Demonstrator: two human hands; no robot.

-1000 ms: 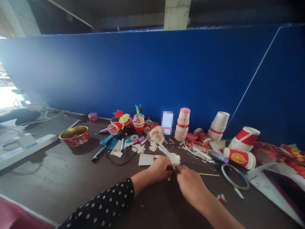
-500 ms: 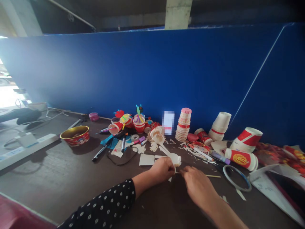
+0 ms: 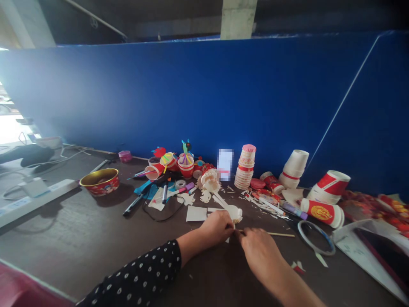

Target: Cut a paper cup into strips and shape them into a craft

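White paper disc (image 3: 234, 214), just in front of the cup stack (image 3: 244, 167), is pinched in my left hand (image 3: 216, 228); my right hand (image 3: 260, 251) has just closed narrowly on a wooden stick (image 3: 281, 234), bringing its tip close beside the disc.
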